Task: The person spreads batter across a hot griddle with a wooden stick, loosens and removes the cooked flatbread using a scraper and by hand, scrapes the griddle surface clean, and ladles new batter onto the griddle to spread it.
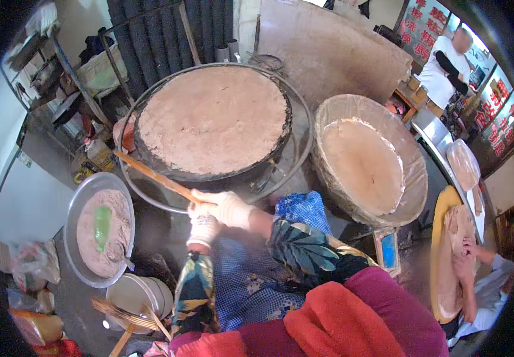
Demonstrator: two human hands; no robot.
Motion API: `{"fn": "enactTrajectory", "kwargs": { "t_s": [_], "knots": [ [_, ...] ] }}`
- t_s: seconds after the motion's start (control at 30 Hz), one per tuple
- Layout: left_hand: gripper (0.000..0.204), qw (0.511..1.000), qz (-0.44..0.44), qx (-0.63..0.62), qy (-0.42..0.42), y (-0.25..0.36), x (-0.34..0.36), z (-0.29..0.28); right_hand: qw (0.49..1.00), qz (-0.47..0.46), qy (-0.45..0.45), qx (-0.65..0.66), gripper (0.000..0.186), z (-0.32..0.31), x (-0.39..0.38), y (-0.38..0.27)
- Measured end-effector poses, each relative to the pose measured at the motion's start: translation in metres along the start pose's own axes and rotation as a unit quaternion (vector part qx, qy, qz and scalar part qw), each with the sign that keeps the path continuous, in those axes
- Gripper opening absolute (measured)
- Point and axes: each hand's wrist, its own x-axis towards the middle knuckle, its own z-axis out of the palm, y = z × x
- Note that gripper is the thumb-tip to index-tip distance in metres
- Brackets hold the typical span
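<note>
My left hand (pixel 202 226) and my right hand (pixel 228 209), both in white gloves, are closed together around one end of a long wooden stick (pixel 150 175), which angles up to the left over the metal ring (pixel 251 197). Just beyond them sits a large round griddle covered by a thin pale-brown batter layer (pixel 212 119). At the left, a metal basin (pixel 74 208) holds pale-brown batter and a green scoop (pixel 102 226). The fingers are partly blurred.
A lined basket (pixel 405 172) with thin flatbreads stands right. A co-worker's hands (pixel 465 262) press dough on a yellow board (pixel 438 256); a person in white (pixel 441 71) stands behind. A bucket (pixel 162 291) is lower left, a metal rack (pixel 81 95) upper left, a panel (pixel 328 47) behind.
</note>
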Motion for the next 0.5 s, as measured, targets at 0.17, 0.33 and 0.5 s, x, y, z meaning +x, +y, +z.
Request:
{"fn": "enactTrajectory", "kwargs": {
  "t_s": [0.17, 0.33, 0.5],
  "knots": [
    [0.033, 0.859, 0.131, 0.473, -0.144, 0.067, 0.064, -0.104, 0.875, 0.021, 0.071, -0.478, 0.047, -0.117, -0.033, 0.031],
    [0.026, 0.805, 0.111, 0.533, -0.235, 0.03, 0.124, -0.142, 0.794, 0.145, 0.118, -0.579, 0.052, -0.275, -0.068, 0.118],
    [0.02, 0.76, 0.141, 0.571, -0.277, 0.009, 0.16, -0.192, 0.774, 0.141, 0.209, -0.58, 0.05, -0.357, 0.012, 0.145]
  ]
}}
